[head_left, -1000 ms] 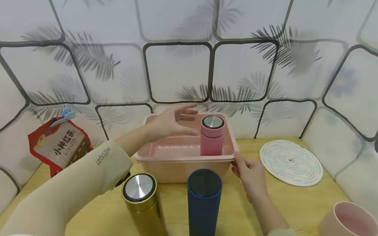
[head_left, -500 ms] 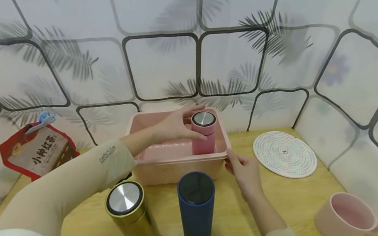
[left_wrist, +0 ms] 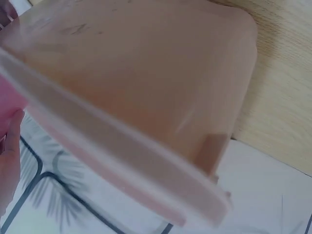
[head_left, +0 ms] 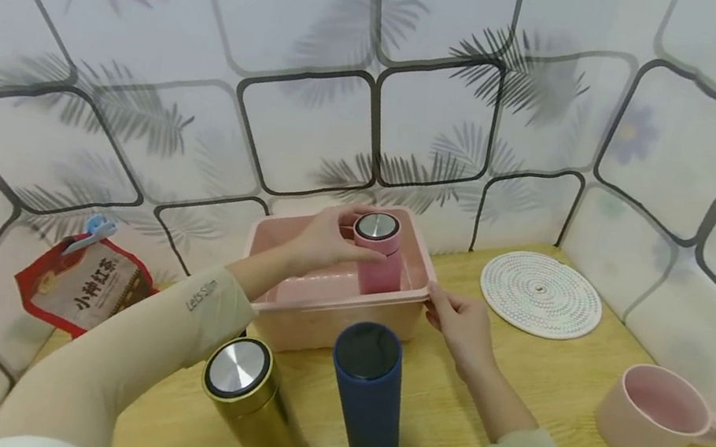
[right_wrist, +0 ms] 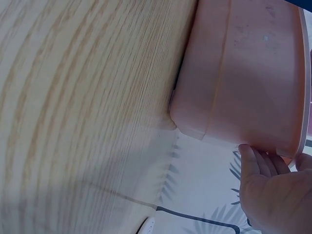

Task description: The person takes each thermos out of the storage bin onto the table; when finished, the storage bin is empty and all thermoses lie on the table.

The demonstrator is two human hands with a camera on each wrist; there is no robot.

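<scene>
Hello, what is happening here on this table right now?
A person is handling a small pink flask that stands inside a pink plastic tub. The left hand grips the flask near its top, and the flask leans a little. The right hand holds the tub's rim at its right corner. In front of the tub, a gold flask and a dark blue flask stand on the wooden table. A pink mug and a round white mat lie to the right.

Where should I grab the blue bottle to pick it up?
Wrap your grip round the middle of the blue bottle, coming from the front or the right side. It stands upright with straight, round walls, and the gold bottle stands near its left.
</scene>
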